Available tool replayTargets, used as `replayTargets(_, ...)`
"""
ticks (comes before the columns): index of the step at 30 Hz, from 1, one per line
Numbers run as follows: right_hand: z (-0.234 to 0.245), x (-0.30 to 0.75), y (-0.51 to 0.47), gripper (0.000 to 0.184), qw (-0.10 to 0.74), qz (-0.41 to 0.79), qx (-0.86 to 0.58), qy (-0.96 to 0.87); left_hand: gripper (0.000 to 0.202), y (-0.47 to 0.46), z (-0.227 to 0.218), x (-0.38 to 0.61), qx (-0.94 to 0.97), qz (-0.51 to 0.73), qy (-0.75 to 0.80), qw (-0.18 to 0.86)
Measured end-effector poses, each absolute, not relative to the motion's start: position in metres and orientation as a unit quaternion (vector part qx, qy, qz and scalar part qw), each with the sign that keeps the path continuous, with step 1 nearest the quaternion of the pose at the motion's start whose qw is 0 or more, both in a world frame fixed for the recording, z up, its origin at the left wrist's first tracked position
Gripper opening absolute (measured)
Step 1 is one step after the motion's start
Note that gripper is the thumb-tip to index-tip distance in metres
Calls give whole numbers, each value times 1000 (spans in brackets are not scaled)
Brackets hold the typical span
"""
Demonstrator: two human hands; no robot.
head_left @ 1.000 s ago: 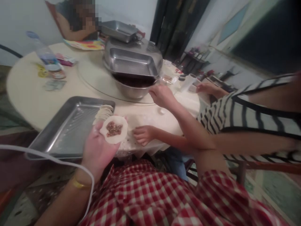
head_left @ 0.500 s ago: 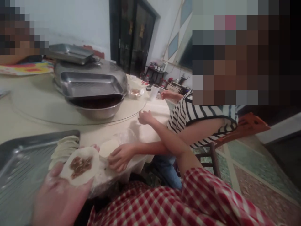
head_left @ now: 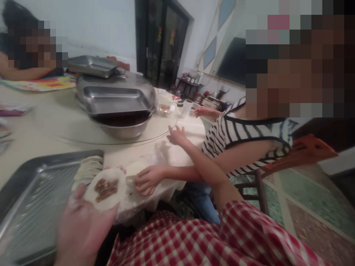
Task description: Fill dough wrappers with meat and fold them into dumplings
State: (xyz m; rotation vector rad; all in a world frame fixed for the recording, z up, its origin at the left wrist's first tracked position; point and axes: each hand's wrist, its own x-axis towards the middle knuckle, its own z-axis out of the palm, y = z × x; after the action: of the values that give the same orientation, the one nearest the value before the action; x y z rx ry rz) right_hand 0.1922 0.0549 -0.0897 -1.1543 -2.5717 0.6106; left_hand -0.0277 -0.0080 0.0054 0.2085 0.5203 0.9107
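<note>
My left hand holds a round dumpling wrapper with a patch of brown chopped filling in its middle. The wrapper lies flat over the palm and fingers. Just behind it, several folded dumplings sit in a row at the corner of a metal tray. My right hand, from the red checked sleeve, is raised over the table with its fingers apart, holding nothing that I can see. Pale wrappers lie near a plastic bag, and another person's hand touches their edge.
On the glass turntable stand a steel bowl with a metal tray on top and a big lidded pan behind. The striped-shirt person's forearm passes under my right arm. Farther off are a plastic food box, a white cup and a second person.
The view has swung left, so things sit farther right. My right hand's fingers are more spread. The filled wrapper stays in my left hand, and the other person's hand remains at the wrappers.
</note>
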Motion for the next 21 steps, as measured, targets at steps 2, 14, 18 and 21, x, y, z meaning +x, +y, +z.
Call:
replayTargets(2, -86, 191, 50, 16, 143, 202, -413, -877, 45, -6, 9, -20, 49, 487, 295, 821)
replayTargets(14, 18, 191, 8, 44, 316, 106, -386, -860, 54, -13, 16, -23, 8, 483, 214, 849)
replayTargets(18, 27, 182, -2, 52, 311, 123, -303, -893, 54, -17, 22, -21, 16, 493, 218, 842)
replayTargets(21, 19, 177, 2, 51, 269, 90, -319, -904, 51, -18, 26, -20, 23, 509, 242, 825)
